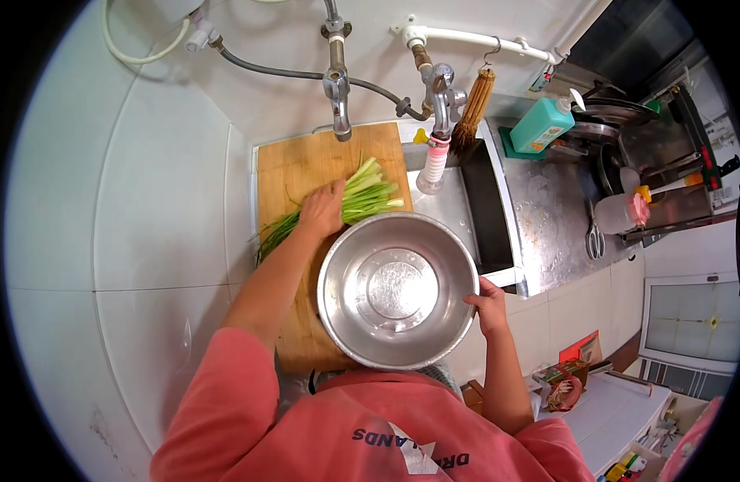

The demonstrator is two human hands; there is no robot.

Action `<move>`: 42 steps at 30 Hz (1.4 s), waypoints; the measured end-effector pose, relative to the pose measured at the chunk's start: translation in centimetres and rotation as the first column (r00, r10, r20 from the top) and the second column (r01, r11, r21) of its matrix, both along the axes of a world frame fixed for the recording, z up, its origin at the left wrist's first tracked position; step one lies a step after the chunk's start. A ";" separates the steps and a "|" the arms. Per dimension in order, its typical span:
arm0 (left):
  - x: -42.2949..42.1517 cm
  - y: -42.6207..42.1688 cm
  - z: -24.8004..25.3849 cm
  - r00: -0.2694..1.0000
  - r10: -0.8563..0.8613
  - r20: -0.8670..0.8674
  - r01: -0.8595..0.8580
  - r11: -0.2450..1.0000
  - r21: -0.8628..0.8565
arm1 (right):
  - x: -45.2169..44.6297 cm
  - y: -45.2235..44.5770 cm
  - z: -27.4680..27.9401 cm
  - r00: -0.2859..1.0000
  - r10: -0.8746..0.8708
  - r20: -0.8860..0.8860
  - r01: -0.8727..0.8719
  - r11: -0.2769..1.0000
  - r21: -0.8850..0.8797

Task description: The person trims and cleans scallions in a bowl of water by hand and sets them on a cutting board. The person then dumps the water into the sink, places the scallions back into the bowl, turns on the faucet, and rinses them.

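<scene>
A bunch of green celery (368, 193), its pale stalk ends to the upper right and thin leafy ends to the lower left, lies on the wooden cutting board (305, 161). My left hand (323, 209) is closed over the middle of the bunch, with its fingertips partly hidden. A wide stainless steel basin (398, 291) sits in front of my body, overlapping the board's right side. My right hand (489, 307) grips the basin's right rim, thumb on the inner side. Nothing but reflections shows inside the basin.
Behind the basin is a sink (458, 201) under a tap with a pink-banded nozzle (434, 166). A brush (474, 108) hangs from the pipe. On the right counter are a turquoise bottle (541, 126), scissors (595, 241) and pans (607, 112). Tiled wall (161, 201) borders the left.
</scene>
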State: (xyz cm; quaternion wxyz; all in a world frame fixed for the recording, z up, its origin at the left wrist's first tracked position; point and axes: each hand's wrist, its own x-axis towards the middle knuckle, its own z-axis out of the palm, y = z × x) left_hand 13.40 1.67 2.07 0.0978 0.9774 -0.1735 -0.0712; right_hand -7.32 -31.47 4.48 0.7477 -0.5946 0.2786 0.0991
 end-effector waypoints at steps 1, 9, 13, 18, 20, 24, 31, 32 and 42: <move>0.0 0.1 0.1 1.000 0.018 -0.002 -0.018 1.000 -0.012 | 0.0 0.1 0.2 1.000 0.021 -0.005 -0.021 1.000 -0.021; 0.4 0.7 5.2 0.990 0.092 -0.108 -0.097 0.994 -0.044 | -0.8 1.2 -0.6 0.987 0.002 -0.159 0.010 0.997 0.077; -0.3 1.4 9.4 0.996 0.083 -0.028 -0.086 0.984 -0.154 | 0.1 1.7 -0.6 0.980 -0.020 -0.198 0.035 0.997 0.073; -5.8 -2.0 16.2 0.997 0.032 -0.064 -0.035 0.998 -0.047 | 1.5 3.6 -1.8 0.988 -0.042 -0.145 0.046 0.999 0.021; -8.6 -3.6 15.0 0.994 -0.067 -0.089 0.063 0.997 -0.046 | 2.1 4.1 -1.8 0.988 -0.038 -0.151 0.041 0.999 0.020; -13.8 -5.7 10.4 0.976 -0.203 -0.073 0.209 0.974 0.084 | 2.9 4.4 -1.7 0.989 -0.054 -0.140 0.071 0.990 0.123; -5.9 0.3 10.8 0.953 0.276 -0.128 -0.299 0.927 -0.224 | 2.8 4.3 -1.1 0.990 -0.012 -0.143 0.030 0.992 0.122; -4.5 2.2 9.2 0.949 0.310 -0.051 -0.314 0.938 -0.146 | 3.0 4.2 -1.2 0.990 -0.011 -0.139 0.028 0.993 0.118; -5.3 8.6 -0.7 0.961 0.146 -0.236 -0.175 0.979 -0.107 | 6.0 7.8 4.0 0.809 0.275 0.519 0.139 0.769 -0.624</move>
